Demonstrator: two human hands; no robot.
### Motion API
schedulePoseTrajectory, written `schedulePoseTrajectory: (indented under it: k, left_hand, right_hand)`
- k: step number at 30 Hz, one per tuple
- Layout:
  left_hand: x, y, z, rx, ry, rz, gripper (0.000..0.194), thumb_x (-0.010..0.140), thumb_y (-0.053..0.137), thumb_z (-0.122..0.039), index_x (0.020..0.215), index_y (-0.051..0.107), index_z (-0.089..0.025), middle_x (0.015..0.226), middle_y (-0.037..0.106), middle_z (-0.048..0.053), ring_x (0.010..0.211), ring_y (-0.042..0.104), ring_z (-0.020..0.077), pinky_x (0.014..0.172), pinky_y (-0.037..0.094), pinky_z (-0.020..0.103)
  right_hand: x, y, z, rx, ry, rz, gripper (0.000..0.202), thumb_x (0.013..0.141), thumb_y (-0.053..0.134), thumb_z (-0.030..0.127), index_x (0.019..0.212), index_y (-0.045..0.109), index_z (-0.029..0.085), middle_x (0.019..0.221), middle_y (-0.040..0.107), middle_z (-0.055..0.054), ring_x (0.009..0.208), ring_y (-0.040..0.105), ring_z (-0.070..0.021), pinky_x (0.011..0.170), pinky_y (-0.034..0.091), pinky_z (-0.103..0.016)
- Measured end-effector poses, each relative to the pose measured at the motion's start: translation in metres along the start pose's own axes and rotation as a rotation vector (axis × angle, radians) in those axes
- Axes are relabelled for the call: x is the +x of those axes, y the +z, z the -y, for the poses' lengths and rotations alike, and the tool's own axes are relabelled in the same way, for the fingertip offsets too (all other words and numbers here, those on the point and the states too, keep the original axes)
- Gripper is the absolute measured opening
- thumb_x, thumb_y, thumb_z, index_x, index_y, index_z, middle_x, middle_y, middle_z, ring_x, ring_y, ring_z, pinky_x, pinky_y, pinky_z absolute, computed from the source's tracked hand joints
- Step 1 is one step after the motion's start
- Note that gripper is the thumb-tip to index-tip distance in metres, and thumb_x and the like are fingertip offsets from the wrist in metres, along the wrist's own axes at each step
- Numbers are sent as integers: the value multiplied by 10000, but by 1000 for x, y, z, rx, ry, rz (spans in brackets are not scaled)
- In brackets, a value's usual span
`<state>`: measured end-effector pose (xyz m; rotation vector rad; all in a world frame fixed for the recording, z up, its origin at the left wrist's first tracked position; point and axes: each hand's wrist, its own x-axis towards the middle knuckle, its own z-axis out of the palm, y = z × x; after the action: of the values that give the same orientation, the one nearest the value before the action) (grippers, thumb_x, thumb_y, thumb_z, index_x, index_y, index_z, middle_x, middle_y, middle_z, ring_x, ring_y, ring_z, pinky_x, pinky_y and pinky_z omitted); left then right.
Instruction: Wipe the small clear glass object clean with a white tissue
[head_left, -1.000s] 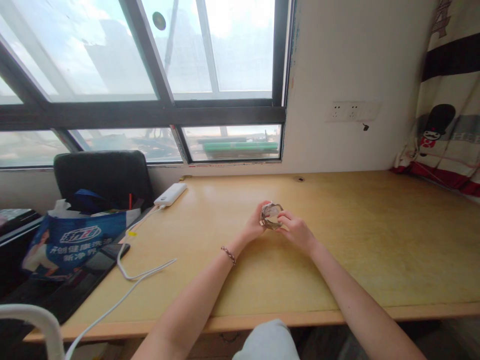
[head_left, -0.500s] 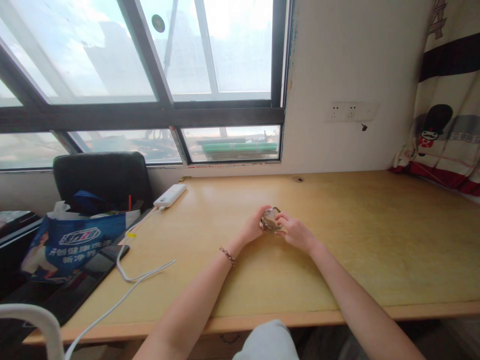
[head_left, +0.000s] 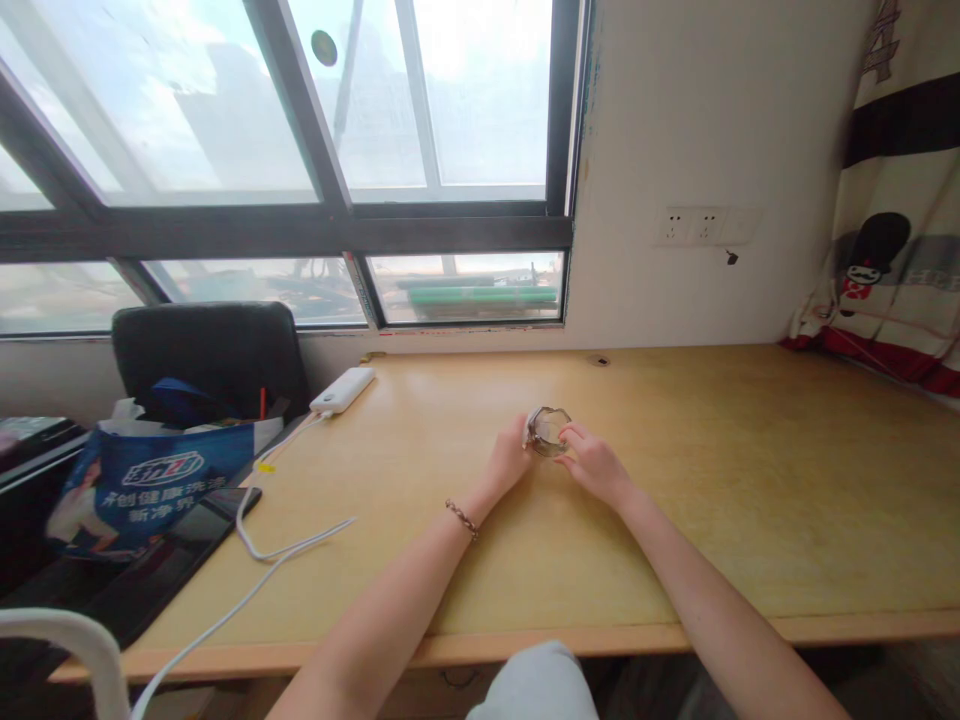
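Observation:
Between my two hands, above the middle of the desk, is a small ring-shaped thing (head_left: 537,441) with a shiny, dark and silvery rim. The desk's colour shows through its middle; its exact kind is too small to make out. My left hand (head_left: 510,462) is closed on its left side, with the fingertips partly hidden behind it. On the right side, my right hand (head_left: 596,468) pinches the rim between thumb and fingers. A braided bracelet (head_left: 462,519) circles my left wrist.
The wooden desk (head_left: 750,480) spreads under both arms. At its left edge lie a white power bank (head_left: 343,390) and a loose white cable (head_left: 289,550). Beyond that edge are a blue bag (head_left: 161,490) and a black chair (head_left: 210,350). A window and wall stand behind.
The ring-shaped thing has turned in my hands, and its opening shows wider now. My left fingers have shifted behind its left side. The whole view has moved slightly.

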<state>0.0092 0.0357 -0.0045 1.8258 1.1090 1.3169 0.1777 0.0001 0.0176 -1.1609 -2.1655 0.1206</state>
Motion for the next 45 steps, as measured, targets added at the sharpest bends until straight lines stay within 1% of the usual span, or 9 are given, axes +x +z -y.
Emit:
schedulePoseTrajectory:
  k: [3,9,19,24,28,31,35,41,45]
  left_hand:
    - [0,7,-4,-233,-146,53,260,605,577,-137,860,594,-181,772,610,17,733,546,182,731,444,328]
    - [-5,8,-17,-900,-339,207,334,641,597,-233,964,590,-149,972,604,76,888,556,204,787,461,366]
    - [-6,13,-9,-859,-393,140,276,695,611,-297,918,603,-133,915,606,80,835,564,184,711,501,323]
    - [-6,15,-5,-870,-438,115,275,677,634,-330,859,614,-124,861,616,76,764,579,162,673,501,277]
    - [-7,16,-6,-900,-442,144,285,682,639,-307,894,607,-120,940,614,90,828,581,165,726,496,273]
    - [-6,15,-4,-905,-467,145,284,673,656,-252,904,601,-96,956,612,108,847,582,174,716,506,266]
    - [-4,13,1,-946,-532,100,266,701,630,-242,908,596,-78,950,614,116,851,584,192,681,527,290]
    - [1,10,6,-1004,-640,-10,225,742,582,-251,894,580,-86,896,622,103,804,594,196,665,539,355]
    - [2,9,4,-1036,-665,-42,215,757,560,-253,912,564,-103,920,618,97,783,600,191,666,534,379]
  right_hand:
    - [1,0,-4,9,1,-48,220,707,578,113,883,484,205,946,531,-54,894,540,-199,780,446,-323]
    - [3,-2,-8,58,-34,-91,246,705,510,50,894,489,206,985,514,-51,942,510,-196,816,427,-337]
    - [3,-4,3,-65,-46,-131,353,681,602,153,1016,519,228,1082,532,-67,1041,408,-275,898,336,-454]
    - [-2,4,11,-90,52,-32,248,769,528,251,1015,514,221,957,556,-50,846,517,-194,719,423,-295]
    - [-3,13,5,-162,194,-120,177,823,449,254,976,503,186,933,534,-63,788,538,-175,660,412,-257]
    - [1,10,-16,-232,280,-197,159,828,439,243,958,492,168,934,519,-75,797,531,-182,665,402,-259]
    - [9,-8,-71,-362,447,-246,133,808,461,204,917,496,136,937,507,-103,818,516,-205,689,385,-281]
    - [7,-44,-171,-483,632,-116,176,807,456,191,950,494,97,982,484,-148,839,508,-225,703,358,-302]
    - [-3,-58,-211,-531,682,-27,194,828,412,204,970,478,89,1006,464,-154,834,505,-222,685,355,-302]
